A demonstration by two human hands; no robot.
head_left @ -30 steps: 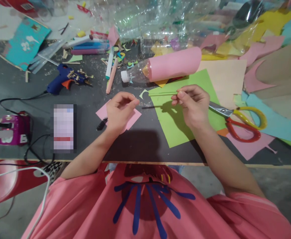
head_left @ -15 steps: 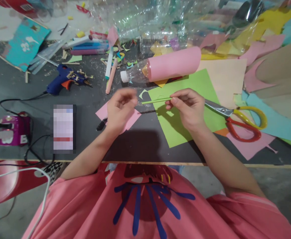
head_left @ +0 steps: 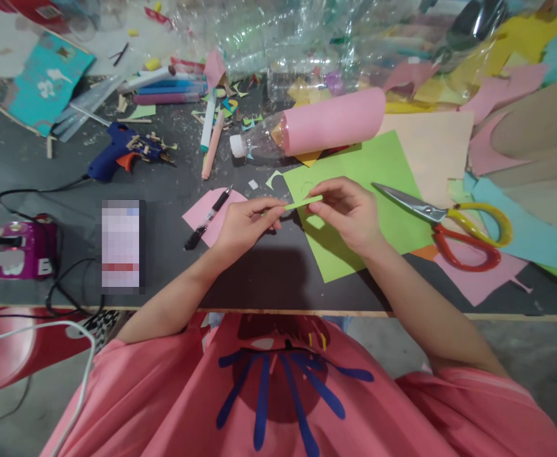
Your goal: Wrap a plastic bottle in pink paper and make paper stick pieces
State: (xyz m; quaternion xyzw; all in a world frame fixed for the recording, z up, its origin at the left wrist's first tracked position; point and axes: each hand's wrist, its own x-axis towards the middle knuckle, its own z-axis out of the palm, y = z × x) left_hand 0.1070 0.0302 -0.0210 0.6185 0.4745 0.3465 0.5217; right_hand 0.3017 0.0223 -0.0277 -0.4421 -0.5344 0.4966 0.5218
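My left hand point(head_left: 248, 225) and my right hand point(head_left: 346, 212) both pinch a thin green paper strip point(head_left: 303, 203), one at each end, just above the dark table. The strip hangs over the left edge of a green paper sheet point(head_left: 359, 209). A pink paper square point(head_left: 205, 211) with a black pen point(head_left: 208, 218) lying on it sits just left of my left hand. Scissors with red and yellow handles point(head_left: 449, 219) lie to the right of my right hand.
A plastic bottle wrapped in pink paper point(head_left: 314, 130) lies behind my hands. A blue glue gun point(head_left: 116, 152), markers point(head_left: 209, 127) and paper scraps are at the back left. A phone point(head_left: 120, 244) and cables lie left; coloured paper sheets point(head_left: 521, 127) pile at the right.
My right hand brought the green strip down and left. My left hand moved right off the pink square and took the strip's other end, uncovering the pen.
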